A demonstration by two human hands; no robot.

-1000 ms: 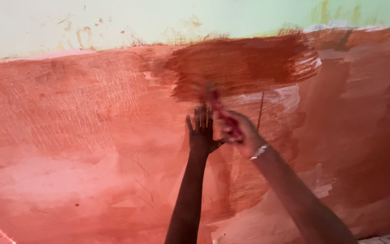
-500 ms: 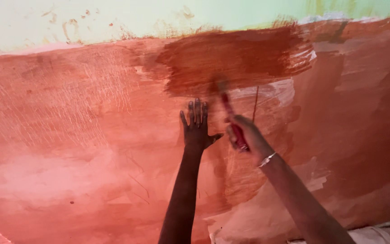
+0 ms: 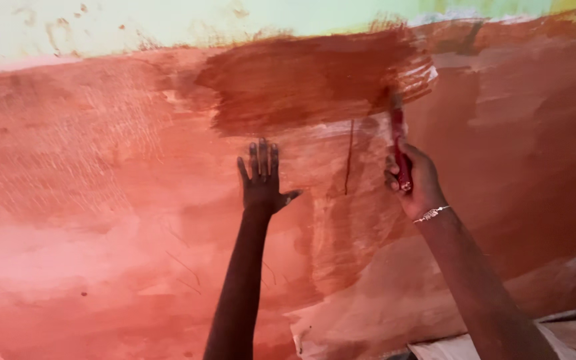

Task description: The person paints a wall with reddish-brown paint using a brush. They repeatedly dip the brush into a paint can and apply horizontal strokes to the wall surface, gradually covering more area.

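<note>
Head view: right hand (image 3: 416,183) grips the paintbrush (image 3: 400,150), left hand (image 3: 261,179) splayed flat at frame centre; I judge wet paint (image 3: 315,77) risks smearing it.

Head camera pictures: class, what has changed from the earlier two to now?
The right hand has carried the red-handled brush rightward along the wall, away from the left hand, to the right end of the dark wet patch. The left hand stays flat against the wall, fingers spread; the brush stays gripped.
</note>
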